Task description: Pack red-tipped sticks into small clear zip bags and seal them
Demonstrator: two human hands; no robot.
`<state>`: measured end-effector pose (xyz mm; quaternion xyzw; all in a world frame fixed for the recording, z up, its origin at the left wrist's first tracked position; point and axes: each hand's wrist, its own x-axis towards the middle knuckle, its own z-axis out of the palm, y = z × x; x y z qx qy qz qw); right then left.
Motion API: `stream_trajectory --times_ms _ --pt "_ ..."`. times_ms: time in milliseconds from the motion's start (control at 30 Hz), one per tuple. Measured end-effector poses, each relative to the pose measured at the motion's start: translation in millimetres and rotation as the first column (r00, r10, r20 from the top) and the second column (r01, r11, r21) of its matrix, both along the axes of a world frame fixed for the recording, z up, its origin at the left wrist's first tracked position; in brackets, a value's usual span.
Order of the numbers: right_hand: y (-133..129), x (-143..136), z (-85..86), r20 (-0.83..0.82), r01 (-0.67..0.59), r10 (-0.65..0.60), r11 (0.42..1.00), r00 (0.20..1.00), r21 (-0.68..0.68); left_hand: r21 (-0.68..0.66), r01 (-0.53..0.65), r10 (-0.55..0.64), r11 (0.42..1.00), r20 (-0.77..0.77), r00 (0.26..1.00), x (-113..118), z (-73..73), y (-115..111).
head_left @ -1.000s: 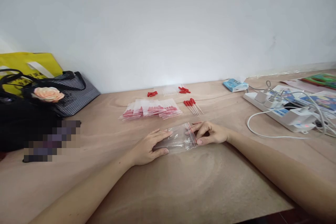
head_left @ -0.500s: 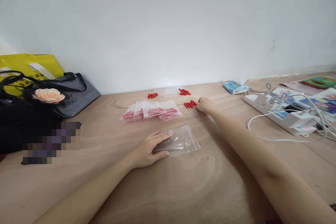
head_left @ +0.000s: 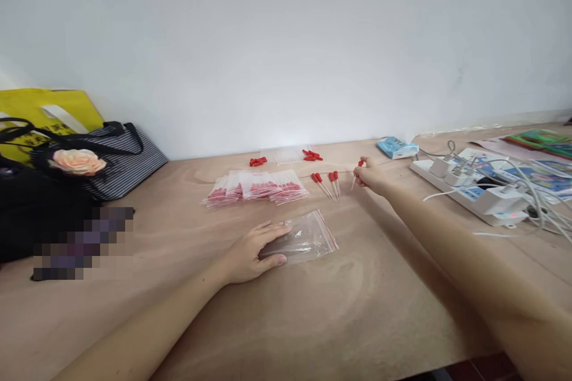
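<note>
My left hand (head_left: 254, 252) lies flat with fingers spread, its fingertips resting on a clear zip-lock bag (head_left: 304, 239) with a red seal line. Between the thumb and fingers of my right hand (head_left: 370, 175) is a dropper (head_left: 360, 164) with a red bulb and a thin clear stem, held just off the table. To its left, several more red-bulbed droppers (head_left: 333, 177) lie in two small groups, stems towards me. A row of filled zip-lock bags (head_left: 263, 187), overlapping and showing red bulbs inside, lies beyond my left hand.
Near the wall are two piles of red bulbs (head_left: 258, 162) and clear stems (head_left: 290, 156). On the right stand a white power strip (head_left: 469, 195) with plugs and cables, and a blue packet (head_left: 397, 147). A striped bag (head_left: 129, 164) and a yellow bag (head_left: 67, 108) sit at left.
My right hand has moved right, away from the row of droppers, with one dropper in its fingers. The droppers left on the table now lie in two separated groups. My left hand stays on the bag.
</note>
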<state>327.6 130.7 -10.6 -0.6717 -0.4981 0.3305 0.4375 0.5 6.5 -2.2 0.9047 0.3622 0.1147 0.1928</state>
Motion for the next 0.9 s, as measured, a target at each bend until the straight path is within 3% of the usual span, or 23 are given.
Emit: stream_trajectory --times_ms 167,233,333,700,900 --pt "-50.8 -20.7 -17.1 -0.206 0.021 -0.001 0.995 0.979 0.094 0.003 0.002 -0.002 1.000 -0.001 1.000 -1.1 -1.9 1.3" --pt "-73.6 -33.2 -22.1 -0.380 -0.047 0.139 0.970 0.914 0.240 0.005 -0.005 0.005 1.000 -0.006 1.000 -1.7 -2.4 1.5" --pt "-96.7 -49.2 -24.4 -0.466 -0.083 0.230 0.945 0.854 0.315 0.005 -0.009 0.009 1.000 -0.001 1.000 -2.2 -2.2 1.6" --pt "-111.2 -65.0 -22.9 -0.491 -0.309 0.423 0.903 0.762 0.298 0.000 -0.015 0.015 1.000 0.024 1.000 -1.1 -0.7 0.2" --pt "-117.7 -65.5 -19.3 -0.354 -0.500 0.576 0.817 0.737 0.287 -0.026 -0.045 0.045 0.999 0.016 0.999 -1.7 -0.8 -1.0"
